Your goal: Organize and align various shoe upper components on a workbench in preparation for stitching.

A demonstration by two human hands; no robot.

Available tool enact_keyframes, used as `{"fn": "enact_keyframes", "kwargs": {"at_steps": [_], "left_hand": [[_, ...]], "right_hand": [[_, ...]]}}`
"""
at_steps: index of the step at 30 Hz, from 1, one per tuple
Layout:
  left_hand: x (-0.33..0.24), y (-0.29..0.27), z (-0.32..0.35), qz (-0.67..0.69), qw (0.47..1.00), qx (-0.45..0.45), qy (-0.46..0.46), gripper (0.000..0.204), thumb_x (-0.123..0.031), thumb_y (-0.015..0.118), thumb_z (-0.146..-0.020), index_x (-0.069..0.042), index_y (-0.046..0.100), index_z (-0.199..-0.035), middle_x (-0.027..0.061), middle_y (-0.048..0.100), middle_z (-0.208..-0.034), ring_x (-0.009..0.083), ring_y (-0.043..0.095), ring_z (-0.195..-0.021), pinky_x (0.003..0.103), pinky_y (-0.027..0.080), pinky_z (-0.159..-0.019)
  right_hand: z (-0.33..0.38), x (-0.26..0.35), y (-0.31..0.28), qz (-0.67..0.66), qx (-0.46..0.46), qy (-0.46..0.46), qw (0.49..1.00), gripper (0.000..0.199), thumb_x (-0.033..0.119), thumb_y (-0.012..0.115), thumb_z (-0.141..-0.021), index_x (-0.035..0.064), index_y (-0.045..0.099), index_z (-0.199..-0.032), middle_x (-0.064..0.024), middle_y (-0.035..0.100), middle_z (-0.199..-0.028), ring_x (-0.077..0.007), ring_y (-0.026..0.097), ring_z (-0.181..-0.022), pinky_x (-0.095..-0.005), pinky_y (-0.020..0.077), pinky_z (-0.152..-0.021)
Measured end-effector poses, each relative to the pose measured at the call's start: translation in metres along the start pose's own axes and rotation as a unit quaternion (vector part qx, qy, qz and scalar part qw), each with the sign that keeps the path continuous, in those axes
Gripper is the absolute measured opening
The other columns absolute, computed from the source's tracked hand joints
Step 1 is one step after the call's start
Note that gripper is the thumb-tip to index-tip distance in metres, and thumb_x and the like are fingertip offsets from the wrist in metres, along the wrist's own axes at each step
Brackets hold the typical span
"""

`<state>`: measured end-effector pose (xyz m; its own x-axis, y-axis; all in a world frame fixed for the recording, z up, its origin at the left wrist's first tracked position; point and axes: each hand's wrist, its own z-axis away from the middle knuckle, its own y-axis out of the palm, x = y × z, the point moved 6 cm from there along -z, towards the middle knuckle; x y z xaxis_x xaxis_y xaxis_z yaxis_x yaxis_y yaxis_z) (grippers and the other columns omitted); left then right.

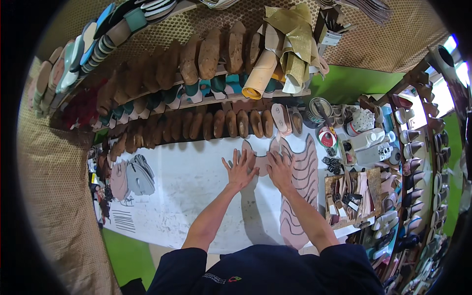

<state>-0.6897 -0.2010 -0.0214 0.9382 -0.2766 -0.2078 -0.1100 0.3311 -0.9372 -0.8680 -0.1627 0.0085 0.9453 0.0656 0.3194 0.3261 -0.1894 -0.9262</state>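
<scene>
Dark navy T-shirt with a small printed emblem fills the space just off the near edge of the white tabletop. Both bare forearms extend from it over the surface. Left hand: palm down, fingers spread wide, fingertips at the left side of a curved pink upper piece. Right hand: palm down, fingers extended and slightly parted, resting over the right side of the same piece. Position of the piece: flat on the tabletop, toward the far edge and right of centre, between the two hands.

Directly right of it, overlapping pink pieces with dark scalloped edges run in a column down to the near edge. Toward the left edge lie grey cut pieces, beside pink cut pieces. Thin dark strips lie parallel by the near left corner. Brown shoe lasts stand in a row along the far edge. At the right edge, a wooden board carries strips and small tools, too crowded to itemise.
</scene>
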Motion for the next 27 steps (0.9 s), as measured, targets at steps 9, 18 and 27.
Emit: {"fn": "enact_keyframes", "kwargs": {"at_steps": [9,18,27], "left_hand": [[0.001,0.003,-0.003,-0.021,1.0,-0.005,0.011,0.072,-0.073,0.042,-0.102,-0.045,0.028,-0.167,0.0045,0.007,-0.18,0.039,0.0,-0.165,0.083,-0.011,-0.115],[0.0,-0.004,0.003,-0.005,1.0,-0.004,0.016,0.08,-0.072,0.044,-0.102,-0.04,0.018,-0.17,0.0056,0.003,-0.18,0.0366,-0.003,-0.165,0.083,-0.008,-0.115],[0.011,-0.008,0.106,0.144,0.956,-0.248,0.064,0.073,-0.016,0.073,-0.092,-0.021,0.046,-0.16,0.0184,0.036,-0.166,0.0409,0.044,-0.144,0.059,0.035,-0.115]], "right_hand": [[-0.002,0.003,0.001,0.013,-0.009,-0.005,1.0,0.046,0.025,0.07,-0.094,0.0201,0.068,-0.139,-0.0072,0.056,-0.145,-0.0312,0.046,-0.139,-0.0669,0.0236,-0.118],[0.0,0.016,-0.004,0.013,-0.041,-0.031,0.999,0.044,0.015,0.067,-0.091,0.0174,0.071,-0.134,-0.0076,0.055,-0.145,-0.0289,0.05,-0.135,-0.0668,0.0237,-0.119],[0.061,0.037,-0.004,-0.172,-0.002,-0.062,0.983,0.029,0.009,0.067,-0.09,0.0094,0.076,-0.118,-0.0115,0.063,-0.136,-0.0316,0.06,-0.125,-0.0485,0.0482,-0.106]]}}
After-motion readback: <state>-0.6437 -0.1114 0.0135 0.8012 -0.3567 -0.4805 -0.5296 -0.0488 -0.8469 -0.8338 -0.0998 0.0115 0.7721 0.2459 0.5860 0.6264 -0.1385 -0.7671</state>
